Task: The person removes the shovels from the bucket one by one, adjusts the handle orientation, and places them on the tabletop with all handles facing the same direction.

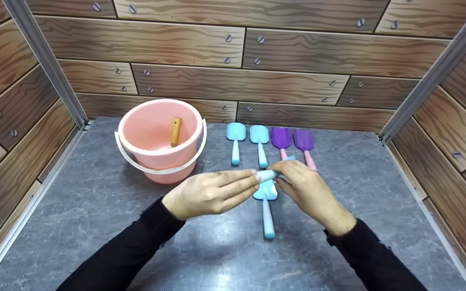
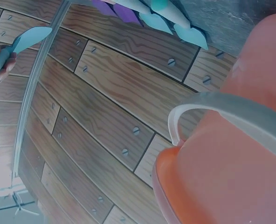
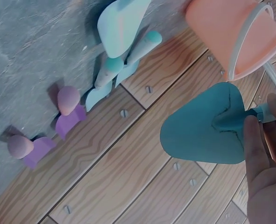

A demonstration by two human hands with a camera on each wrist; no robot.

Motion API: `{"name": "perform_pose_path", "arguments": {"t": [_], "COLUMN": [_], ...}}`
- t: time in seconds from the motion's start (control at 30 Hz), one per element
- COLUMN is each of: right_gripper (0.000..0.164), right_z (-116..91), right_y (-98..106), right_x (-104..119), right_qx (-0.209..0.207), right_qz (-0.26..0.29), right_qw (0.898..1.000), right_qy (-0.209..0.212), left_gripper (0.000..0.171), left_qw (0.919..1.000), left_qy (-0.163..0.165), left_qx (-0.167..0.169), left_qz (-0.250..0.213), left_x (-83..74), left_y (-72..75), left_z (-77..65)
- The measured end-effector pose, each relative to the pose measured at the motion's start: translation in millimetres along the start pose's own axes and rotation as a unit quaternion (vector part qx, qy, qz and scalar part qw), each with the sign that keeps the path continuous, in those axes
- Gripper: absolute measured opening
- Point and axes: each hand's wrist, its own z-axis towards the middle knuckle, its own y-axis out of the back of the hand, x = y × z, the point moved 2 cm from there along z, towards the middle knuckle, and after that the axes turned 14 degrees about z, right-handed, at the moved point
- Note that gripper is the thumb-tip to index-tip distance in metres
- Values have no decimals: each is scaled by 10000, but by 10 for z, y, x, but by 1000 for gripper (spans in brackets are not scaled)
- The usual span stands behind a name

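Observation:
Between my two hands is a blue toy shovel (image 3: pixel 201 128), raised above the table. My right hand (image 1: pixel 308 188) pinches it near the neck, where blade meets handle. The fingertips of my left hand (image 1: pixel 217 190) hold the end of its pale handle (image 1: pixel 267 176); the left thumb is hidden. In the head view most of the blade is behind the right hand; the right wrist view shows it broad and rounded. Just below the hands, another blue shovel (image 1: pixel 268 220) lies on the table, handle toward me.
A pink bucket (image 1: pixel 168 167) with a white handle stands at left, a yellow-handled tool (image 1: pixel 176 131) inside. Along the back lie two blue shovels (image 1: pixel 236 131) and two purple shovels (image 1: pixel 303 140) with pink handles. Wood-patterned panels (image 1: pixel 184 44) enclose the grey table (image 1: pixel 83 218).

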Motion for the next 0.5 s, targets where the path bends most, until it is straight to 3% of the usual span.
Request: {"name": "perform_pose_path", "arguments": {"t": [0.23,0.5], "right_gripper": [42,41], "right_z": [-71,-152], "right_y": [106,208], "right_x": [-122,-231], "right_qx": [-38,-72], "right_qz": [21,-52], "right_qw": [9997,9996], "right_qy": [-253,-278], "left_gripper": [37,38], "left_qw": [9997,9987], "left_qy": [-107,7], "left_qx": [230,491], "left_qz": [-61,-140], "left_x": [-12,-44], "left_y": [-8,-34], "left_z": [-40,-91]}}
